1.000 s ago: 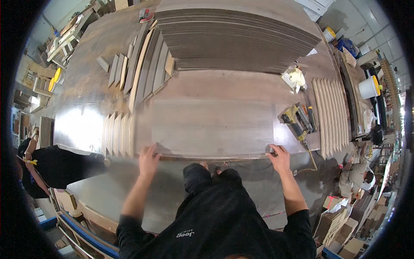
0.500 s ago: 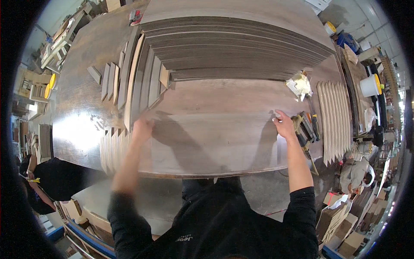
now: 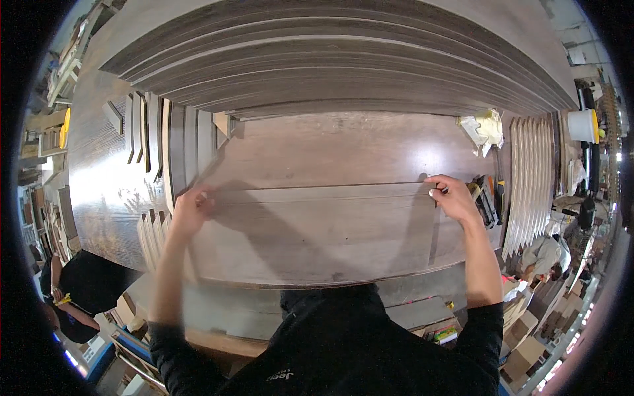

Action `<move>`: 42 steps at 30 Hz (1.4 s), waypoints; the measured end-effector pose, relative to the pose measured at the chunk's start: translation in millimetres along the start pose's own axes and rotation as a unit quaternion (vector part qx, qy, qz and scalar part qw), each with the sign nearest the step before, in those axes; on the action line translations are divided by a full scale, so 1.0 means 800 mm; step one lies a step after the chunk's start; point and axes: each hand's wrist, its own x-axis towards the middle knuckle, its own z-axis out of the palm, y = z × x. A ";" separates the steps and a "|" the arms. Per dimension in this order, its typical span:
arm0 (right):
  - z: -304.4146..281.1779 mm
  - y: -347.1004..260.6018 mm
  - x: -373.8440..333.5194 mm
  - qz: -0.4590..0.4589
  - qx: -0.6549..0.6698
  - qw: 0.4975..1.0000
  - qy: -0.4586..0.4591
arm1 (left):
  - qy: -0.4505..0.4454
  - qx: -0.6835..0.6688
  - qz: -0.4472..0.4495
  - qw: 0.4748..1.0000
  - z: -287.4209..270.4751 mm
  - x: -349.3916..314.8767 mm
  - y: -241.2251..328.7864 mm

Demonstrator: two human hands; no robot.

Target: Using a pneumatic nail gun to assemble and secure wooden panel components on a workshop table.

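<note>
Dark brown wood panel (image 3: 317, 231) lies flat on the workbench (image 3: 112, 191), directly in front of the person, long side left-right, on top of another panel of the same finish. Left hand (image 3: 188, 211) sits at the panel's far-left corner, fingers curled over the edge; motion-blurred, so can't tell how tight the hold is. Right hand (image 3: 452, 197) is at the far-right corner, fingers bent down onto the far edge, thumb alongside, gripping that edge. Beyond the panel: big stack of matching panels (image 3: 330, 59), edges staggered, fanning across the back of the bench. Left of the panel: narrow strips (image 3: 155, 138) standing on edge in a row. Right side: crumpled yellow-white rag (image 3: 482, 129), dark hand tool (image 3: 485, 198) just beside the right hand, then a rack of thin light slats (image 3: 531, 171). White tub with yellow lid (image 3: 582, 125) at far right. Another person in dark clothes (image 3: 79, 290) at lower left.
</note>
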 end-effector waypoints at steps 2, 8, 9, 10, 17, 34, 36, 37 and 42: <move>-0.002 0.000 -0.002 -0.002 -0.004 1.000 0.002 | 0.003 0.011 0.011 1.000 0.003 0.004 -0.012; 0.037 0.000 -0.036 0.014 0.031 0.993 0.117 | 0.051 0.029 -0.011 0.998 0.032 -0.014 -0.029; 0.056 0.018 -0.041 0.003 0.067 0.983 0.170 | 0.135 0.071 0.081 0.985 0.045 -0.025 -0.045; 0.072 0.024 -0.051 -0.011 0.104 0.970 0.221 | 0.220 0.111 0.170 0.954 0.056 -0.040 -0.065; 0.154 0.086 -0.199 0.022 0.095 0.969 0.229 | 0.140 0.020 0.090 0.986 0.113 -0.177 -0.167; 0.155 0.125 -0.232 -0.134 0.023 0.965 0.224 | 0.170 0.208 0.200 0.942 0.131 -0.218 -0.146; 0.157 0.128 -0.230 -0.165 -0.007 0.956 0.244 | 0.195 0.222 0.236 0.926 0.131 -0.214 -0.154; 0.159 0.131 -0.230 -0.168 -0.006 0.955 0.244 | 0.187 0.216 0.234 0.929 0.131 -0.213 -0.154; 0.167 0.141 -0.225 -0.196 -0.023 0.945 0.261 | 0.187 0.235 0.237 0.924 0.130 -0.213 -0.155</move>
